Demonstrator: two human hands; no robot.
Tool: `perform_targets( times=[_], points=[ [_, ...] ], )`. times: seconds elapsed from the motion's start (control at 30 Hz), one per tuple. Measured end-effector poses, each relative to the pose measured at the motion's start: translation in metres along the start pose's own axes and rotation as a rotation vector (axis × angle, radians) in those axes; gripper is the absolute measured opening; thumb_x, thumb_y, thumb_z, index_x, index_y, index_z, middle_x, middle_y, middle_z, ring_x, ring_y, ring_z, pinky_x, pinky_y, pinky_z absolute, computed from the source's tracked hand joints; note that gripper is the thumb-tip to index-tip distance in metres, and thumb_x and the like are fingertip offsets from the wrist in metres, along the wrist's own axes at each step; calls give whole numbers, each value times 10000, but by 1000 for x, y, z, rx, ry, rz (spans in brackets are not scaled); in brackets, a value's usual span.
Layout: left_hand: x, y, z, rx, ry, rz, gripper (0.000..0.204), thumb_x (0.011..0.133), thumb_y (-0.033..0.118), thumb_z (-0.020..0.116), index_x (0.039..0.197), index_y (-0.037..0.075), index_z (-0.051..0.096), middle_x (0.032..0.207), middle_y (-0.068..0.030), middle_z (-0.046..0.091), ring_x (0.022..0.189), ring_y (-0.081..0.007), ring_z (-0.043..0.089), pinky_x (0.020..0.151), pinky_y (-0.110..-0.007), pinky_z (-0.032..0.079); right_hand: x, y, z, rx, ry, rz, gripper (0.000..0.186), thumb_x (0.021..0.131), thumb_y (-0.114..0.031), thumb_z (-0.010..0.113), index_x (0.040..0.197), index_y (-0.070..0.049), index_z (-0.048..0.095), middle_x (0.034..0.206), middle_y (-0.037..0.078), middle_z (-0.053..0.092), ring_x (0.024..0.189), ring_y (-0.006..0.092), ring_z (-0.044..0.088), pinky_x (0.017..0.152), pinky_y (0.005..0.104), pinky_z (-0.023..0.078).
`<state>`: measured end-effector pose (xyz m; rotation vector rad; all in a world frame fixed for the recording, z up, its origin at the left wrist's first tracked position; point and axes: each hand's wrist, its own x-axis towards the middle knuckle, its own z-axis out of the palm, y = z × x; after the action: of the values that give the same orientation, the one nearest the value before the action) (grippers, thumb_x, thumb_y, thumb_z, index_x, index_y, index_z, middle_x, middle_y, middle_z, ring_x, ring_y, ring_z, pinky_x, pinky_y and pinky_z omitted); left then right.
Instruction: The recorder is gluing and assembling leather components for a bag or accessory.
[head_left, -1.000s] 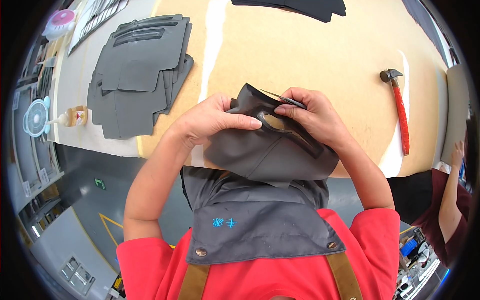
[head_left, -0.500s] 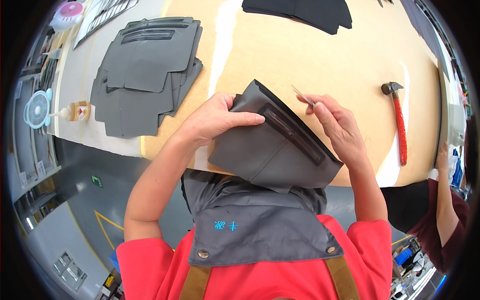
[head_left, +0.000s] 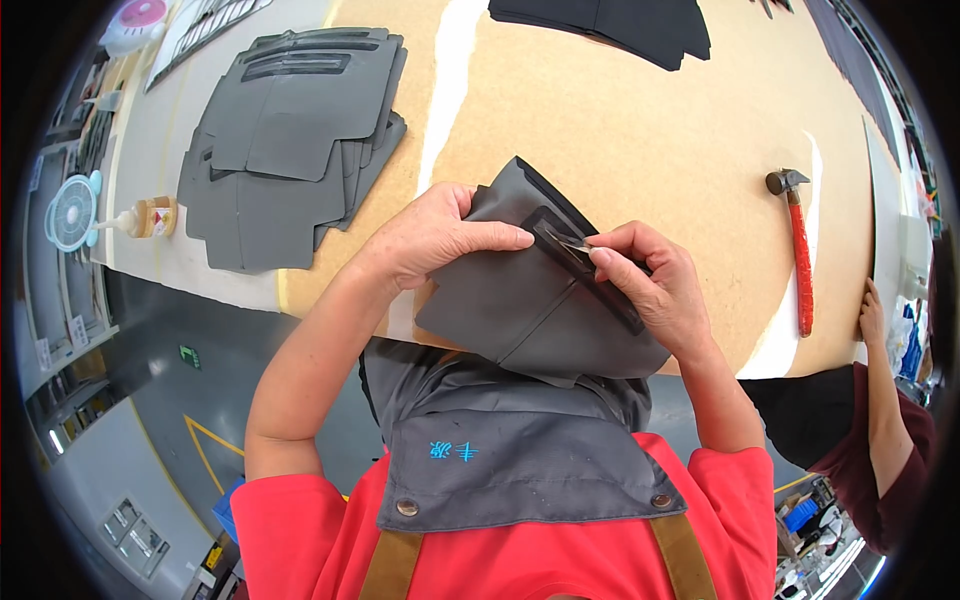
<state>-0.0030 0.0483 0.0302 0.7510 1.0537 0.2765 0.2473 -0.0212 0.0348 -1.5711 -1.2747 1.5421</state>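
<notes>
place: workshop | wide bench [head_left: 650, 130] with stacked panels [head_left: 325, 110], red-handled hammer [head_left: 803, 265], nozzle bottle [head_left: 158, 217] | pointed tool [head_left: 572, 243] at held grey panel [head_left: 515, 300] | work apron [head_left: 530, 475] | grey floor [head_left: 235, 345] with yellow marking [head_left: 204, 455] | storage shelves [head_left: 62, 370] at left | co-worker [head_left: 905, 460] at bench's right edge

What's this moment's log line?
left hand: dark grey flexible panel | right hand: slim pointed metal tool | tool tip: at panel's long black strip

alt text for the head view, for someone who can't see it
A person's left hand holds a grey sheet while the right hand holds a pointed tool at the sheet's dark strip. Similar grey sheets lie stacked on the table to the left, a red-handled hammer to the right.
</notes>
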Motion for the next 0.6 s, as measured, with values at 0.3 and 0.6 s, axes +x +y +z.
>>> perform_targets(
  times=[0.3,0.6],
  points=[
    [1,-2,1,-2,-23,11,376,806,165,827,1090,-36,686,959,-117,731,805,-140,708,711,-260,581,2,-5,5,-6,-15,-7,219,951,-193,691,995,21,695,807,18,677,758,66,609,687,225,477],
    [2,-3,0,-17,-53,26,382,802,169,828,1093,-35,687,975,-117,730,804,-139,706,712,-262,581,4,-5,7,-1,-20,-6,232,962,-211,679,970,20,692,789,16,668,745,70,608,676,229,473]
  ],
)
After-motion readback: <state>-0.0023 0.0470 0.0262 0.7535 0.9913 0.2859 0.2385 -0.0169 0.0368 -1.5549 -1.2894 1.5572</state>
